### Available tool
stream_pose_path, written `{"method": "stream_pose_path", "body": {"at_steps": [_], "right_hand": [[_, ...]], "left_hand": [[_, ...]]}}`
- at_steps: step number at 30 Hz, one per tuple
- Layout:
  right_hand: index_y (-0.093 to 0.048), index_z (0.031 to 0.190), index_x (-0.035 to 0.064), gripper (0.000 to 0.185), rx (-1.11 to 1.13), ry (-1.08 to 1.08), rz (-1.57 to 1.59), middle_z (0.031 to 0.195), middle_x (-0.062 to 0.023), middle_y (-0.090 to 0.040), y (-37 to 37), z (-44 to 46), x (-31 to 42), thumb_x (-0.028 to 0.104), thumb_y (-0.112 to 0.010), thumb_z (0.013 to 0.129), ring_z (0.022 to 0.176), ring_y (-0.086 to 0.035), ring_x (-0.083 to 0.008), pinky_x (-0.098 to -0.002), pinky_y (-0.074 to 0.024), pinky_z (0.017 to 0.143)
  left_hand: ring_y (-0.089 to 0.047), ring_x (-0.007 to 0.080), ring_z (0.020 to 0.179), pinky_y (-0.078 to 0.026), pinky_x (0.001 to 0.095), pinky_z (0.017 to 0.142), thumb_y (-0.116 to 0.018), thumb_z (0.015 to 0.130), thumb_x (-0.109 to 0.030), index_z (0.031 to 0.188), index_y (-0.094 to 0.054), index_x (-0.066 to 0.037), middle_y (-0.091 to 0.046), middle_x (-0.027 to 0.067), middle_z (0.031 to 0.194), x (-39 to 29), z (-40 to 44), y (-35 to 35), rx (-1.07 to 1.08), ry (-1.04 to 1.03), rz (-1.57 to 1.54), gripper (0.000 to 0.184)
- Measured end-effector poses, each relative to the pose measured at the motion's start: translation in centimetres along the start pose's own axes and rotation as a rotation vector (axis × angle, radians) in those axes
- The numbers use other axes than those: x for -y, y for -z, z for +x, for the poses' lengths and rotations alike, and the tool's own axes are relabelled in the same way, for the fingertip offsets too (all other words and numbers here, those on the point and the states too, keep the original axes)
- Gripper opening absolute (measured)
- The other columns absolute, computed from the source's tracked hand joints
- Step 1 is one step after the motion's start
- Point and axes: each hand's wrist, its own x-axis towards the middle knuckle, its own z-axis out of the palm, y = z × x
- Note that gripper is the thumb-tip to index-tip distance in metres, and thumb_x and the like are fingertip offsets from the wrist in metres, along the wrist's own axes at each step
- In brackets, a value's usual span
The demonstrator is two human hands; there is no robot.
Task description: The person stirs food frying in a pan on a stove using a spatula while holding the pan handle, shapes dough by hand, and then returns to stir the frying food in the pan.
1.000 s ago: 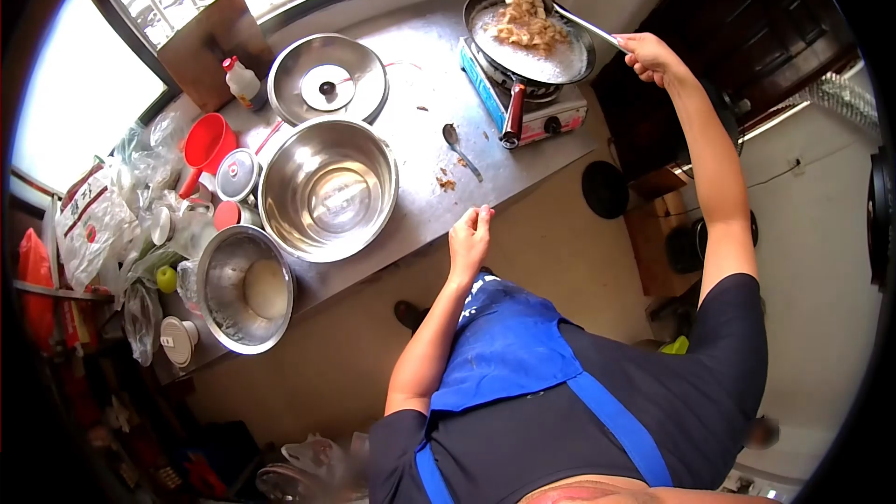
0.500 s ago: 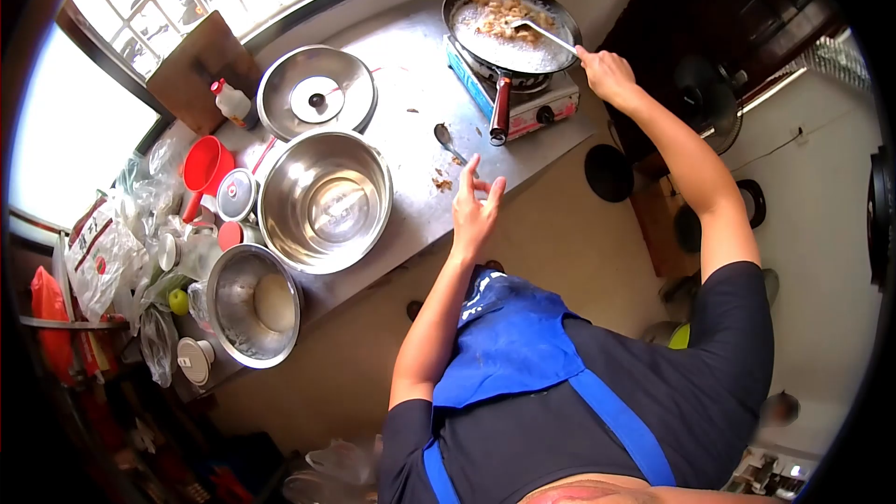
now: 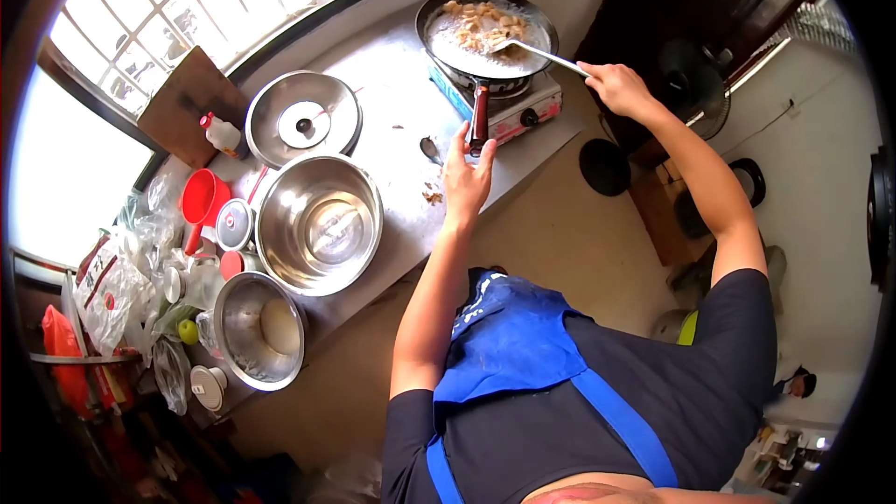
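Observation:
A black wok (image 3: 434, 37) sits on the portable gas stove (image 3: 551, 107). Golden-brown pieces of food (image 3: 478, 21) lie in pale, foamy liquid inside it. My right hand (image 3: 618, 89) is closed around the long handle of a metal spatula (image 3: 551, 58), whose head dips into the foam at the wok's right side. Just below the wok's dark red handle (image 3: 481, 112) is my left hand (image 3: 467, 177), thumb and fingers apart around the handle's end, not closed on it. A spoon (image 3: 430, 149) lies on the counter beside that hand, partly hidden.
Left on the metal counter (image 3: 397, 168) stand a large steel bowl (image 3: 280, 257), a smaller bowl (image 3: 224, 317) with pale contents, and a steel lid (image 3: 266, 107). A red scoop (image 3: 205, 191), a bottle (image 3: 222, 135) and plastic bags (image 3: 117, 285) crowd the window side. Brown crumbs (image 3: 432, 196) lie near my left hand.
My left hand has moved up to the end of the wok's handle. My right hand has shifted the spatula's head lower in the wok. The whole view has turned slightly.

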Motion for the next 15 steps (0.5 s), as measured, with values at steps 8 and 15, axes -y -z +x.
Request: {"method": "stream_pose_path", "body": {"at_steps": [8, 15], "right_hand": [[-0.066, 0.132, 0.0119, 0.036, -0.01, -0.164, 0.37, 0.111, -0.0167, -0.073, 0.8, 2.3, -3.0, 0.028, -0.056, 0.101, 0.104, -0.068, -0.033, -0.039, -0.051, 0.091], [-0.064, 0.133, 0.0091, 0.037, -0.087, -0.242, 0.352, 0.111, -0.015, -0.074, -4.5, 10.3, -5.2, 0.027, -0.054, 0.102, 0.102, -0.069, -0.0268, -0.0362, -0.0506, 0.09]], "left_hand": [[-0.067, 0.0385, 0.107, -0.051, 0.043, 0.092, -0.072, 0.093, -0.036, 0.138, -0.052, 0.0, -0.068, 0.0261, 0.116, -1.2, 0.7, -1.6, -0.064, -0.102, 0.051, 0.061], [-0.072, 0.0391, 0.096, -0.054, 0.0446, 0.084, -0.067, 0.096, -0.035, 0.135, -0.058, 0.001, -0.072, 0.0245, 0.107, 0.0, 1.9, -2.5, -0.144, -0.165, 0.234, 0.053]]}}
